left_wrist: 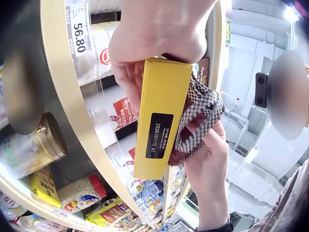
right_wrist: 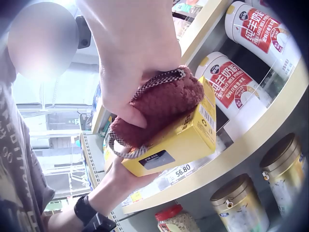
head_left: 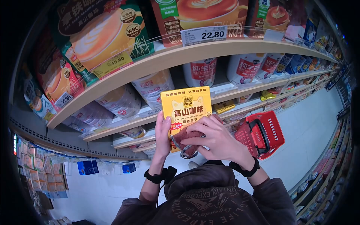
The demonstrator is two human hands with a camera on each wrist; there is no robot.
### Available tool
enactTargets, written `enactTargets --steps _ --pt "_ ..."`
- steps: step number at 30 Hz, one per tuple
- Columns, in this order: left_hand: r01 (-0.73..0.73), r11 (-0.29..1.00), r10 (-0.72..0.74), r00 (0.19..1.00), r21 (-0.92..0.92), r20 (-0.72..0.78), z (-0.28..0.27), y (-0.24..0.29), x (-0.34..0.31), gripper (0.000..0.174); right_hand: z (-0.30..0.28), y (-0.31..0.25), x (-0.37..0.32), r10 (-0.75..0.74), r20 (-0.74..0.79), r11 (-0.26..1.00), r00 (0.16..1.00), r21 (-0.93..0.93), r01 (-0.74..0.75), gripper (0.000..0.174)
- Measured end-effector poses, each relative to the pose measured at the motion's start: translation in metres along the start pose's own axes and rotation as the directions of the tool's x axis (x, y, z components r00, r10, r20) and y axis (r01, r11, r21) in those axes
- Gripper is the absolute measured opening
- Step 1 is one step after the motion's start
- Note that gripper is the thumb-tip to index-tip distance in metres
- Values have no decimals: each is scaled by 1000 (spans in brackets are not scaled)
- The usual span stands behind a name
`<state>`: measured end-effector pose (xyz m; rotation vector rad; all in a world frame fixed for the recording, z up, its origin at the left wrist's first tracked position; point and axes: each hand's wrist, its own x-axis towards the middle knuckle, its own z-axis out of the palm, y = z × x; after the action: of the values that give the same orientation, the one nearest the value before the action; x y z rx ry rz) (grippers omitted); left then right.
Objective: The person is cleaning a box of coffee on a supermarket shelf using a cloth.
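My left hand [head_left: 162, 135] grips a yellow coffee box [head_left: 184, 100] by its left side, its printed front up in the head view. A black date label shows on the box's narrow side in the left wrist view. In my right hand [head_left: 216, 138] is a bunched reddish-brown cloth [right_wrist: 166, 105] with black-and-white checked trim, fingers curled round it. The cloth lies against the lower front of the box and covers part of the print.
Curved store shelves [head_left: 221, 48] stand ahead, with large coffee packs [head_left: 101, 41] above and white milk-powder tins [head_left: 200, 71] below. A red shopping basket [head_left: 275, 131] is at the right on the floor. Blue boxes [head_left: 88, 167] hang at the lower left.
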<state>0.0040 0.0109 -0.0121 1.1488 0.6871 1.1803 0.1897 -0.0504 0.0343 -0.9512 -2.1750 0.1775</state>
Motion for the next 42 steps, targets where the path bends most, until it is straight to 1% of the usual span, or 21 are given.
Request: enactTargets --steps 2,4,6,8,9,12,14,16,18,20,21,23,27,30,32,33,34,36,38,40,42 --pt "0 1000 0 1000 11 0 1 -4 -2 34 -7 4 1 24 79 997 997 68 -29 41" --pt "-5 997 5 1000 73 4 2 -8 -2 35 -12 12 3 50 43 998 998 25 -51 36" --pt "3 998 -4 1000 66 16 3 -8 -2 37 -16 19 8 77 4 997 997 -17 -77 30" --pt "72 997 -73 996 16 57 6 -6 -3 38 -22 23 14 102 -213 969 972 -198 -145 30" --pt "86 995 -89 992 41 92 5 -6 -4 39 -23 27 16 93 -266 950 960 -266 -166 35" --pt "98 995 -101 990 37 101 12 -7 -6 39 -18 31 17 73 -328 927 942 -327 -185 39" --pt "91 996 -92 991 11 95 13 -10 -4 39 -11 25 16 47 -267 939 963 -318 -134 41" --pt "45 998 -46 998 33 33 10 -13 -1 37 -3 18 11 59 -178 969 982 -224 -98 42" --pt "44 999 -44 999 8 19 3 -13 3 36 3 9 8 85 -114 988 990 -119 -99 39" --pt "-6 1000 6 1000 22 -26 -2 -12 6 35 4 7 3 52 -26 996 998 -68 -54 35" --pt "-20 999 21 999 44 -24 -1 -7 6 36 6 6 1 54 -26 996 998 -66 -56 35" --pt "-8 999 9 1000 33 -28 0 -3 6 36 7 4 -2 7 35 998 999 60 -9 31" --pt "3 1000 -2 999 17 -35 0 -6 5 37 5 10 -5 3 77 991 997 131 -13 34" --pt "-7 1000 7 999 11 -37 0 -8 7 37 -7 21 -2 63 133 985 989 149 -83 32" --pt "-22 999 24 999 38 -40 -2 -8 8 37 -14 29 0 72 5 997 997 17 -72 23" --pt "-21 999 23 999 38 -41 -1 -6 7 37 -17 30 1 100 -44 995 994 -25 -102 24" --pt "4 999 -3 1000 37 -30 1 -2 6 38 -18 32 4 99 -44 995 994 -24 -100 24" --pt "27 999 -27 1000 37 -15 2 -1 5 39 -19 34 10 141 -203 969 969 -174 -177 27" --pt "33 999 -34 999 25 15 3 -4 4 41 -16 36 16 165 -237 962 957 -177 -209 31" --pt "56 998 -57 998 12 34 8 -1 3 42 -12 35 22 152 -374 941 915 -228 -249 35" --pt "-9 998 8 1000 66 21 8 -5 4 41 -5 30 22 130 -359 946 924 -234 -224 36"
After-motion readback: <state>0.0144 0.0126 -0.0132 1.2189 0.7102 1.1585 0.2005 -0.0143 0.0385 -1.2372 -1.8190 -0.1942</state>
